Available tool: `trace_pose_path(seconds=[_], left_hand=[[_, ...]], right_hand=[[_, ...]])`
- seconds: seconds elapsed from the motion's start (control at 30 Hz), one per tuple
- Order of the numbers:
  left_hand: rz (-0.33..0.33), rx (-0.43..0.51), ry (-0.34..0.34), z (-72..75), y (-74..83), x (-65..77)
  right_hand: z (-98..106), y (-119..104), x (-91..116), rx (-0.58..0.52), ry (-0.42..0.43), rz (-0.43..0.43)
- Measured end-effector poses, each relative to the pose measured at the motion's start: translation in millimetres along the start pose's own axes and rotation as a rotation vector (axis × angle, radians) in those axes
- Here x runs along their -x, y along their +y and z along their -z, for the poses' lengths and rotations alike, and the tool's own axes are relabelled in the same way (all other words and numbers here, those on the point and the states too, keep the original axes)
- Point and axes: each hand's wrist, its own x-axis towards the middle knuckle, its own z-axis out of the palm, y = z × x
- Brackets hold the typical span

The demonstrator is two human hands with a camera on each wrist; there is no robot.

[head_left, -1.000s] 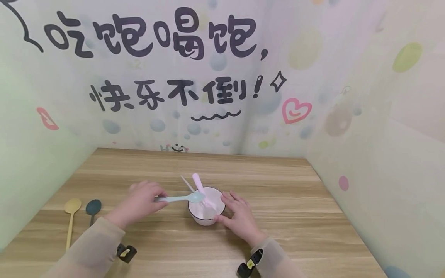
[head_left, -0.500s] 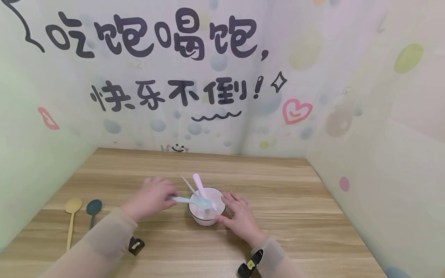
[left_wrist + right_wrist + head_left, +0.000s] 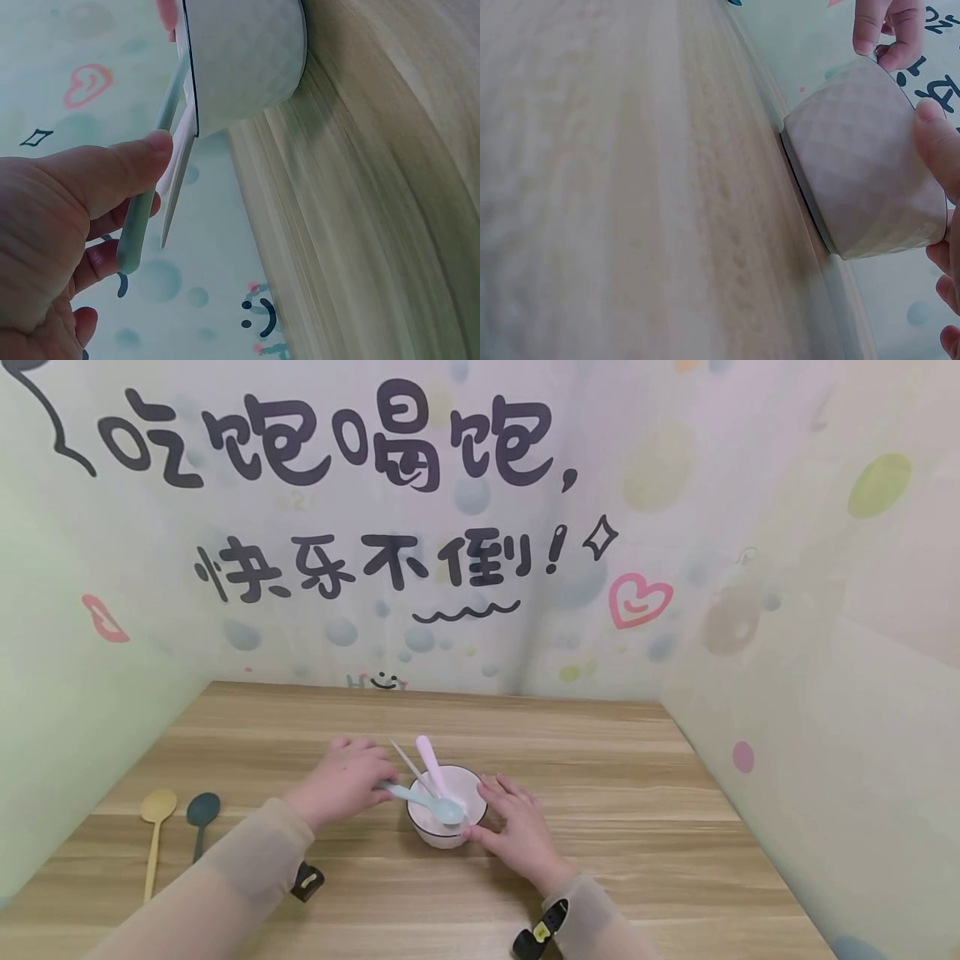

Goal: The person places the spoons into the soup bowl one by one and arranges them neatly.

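Observation:
My left hand [image 3: 347,783] pinches the handle of a light blue spoon [image 3: 447,812] between thumb and fingers. The spoon's oval head hangs inside a white bowl [image 3: 437,840] with a dark rim. A pink handle [image 3: 426,752] and a thin pale handle [image 3: 403,755] lean out over the bowl's back left rim; their lower ends are inside it. On the bowl's right side my right hand [image 3: 521,831] holds it, thumb at the near rim and fingers at the far side. In the right wrist view the bowl [image 3: 866,161] shows a faceted outer wall and stands on the table.
A yellow spoon [image 3: 157,806] and a dark teal spoon [image 3: 202,810] lie on the wooden table [image 3: 645,827] at the left, the teal one's handle partly behind my left sleeve. A printed wall [image 3: 480,643] closes off the back, with side walls left and right.
My left hand has moved right, bringing the light blue spoon's head from over the bowl's left part down into it. My right hand and the bowl have stayed in place.

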Motion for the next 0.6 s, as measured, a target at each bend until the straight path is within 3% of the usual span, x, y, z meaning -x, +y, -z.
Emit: trace_pose_path(seconds=[0.6], left_hand=[[-0.087, -0.029, 0.018, -11.1, 1.8, -13.7]], right_hand=[[1, -1, 0, -0.010, -0.004, 0.001]])
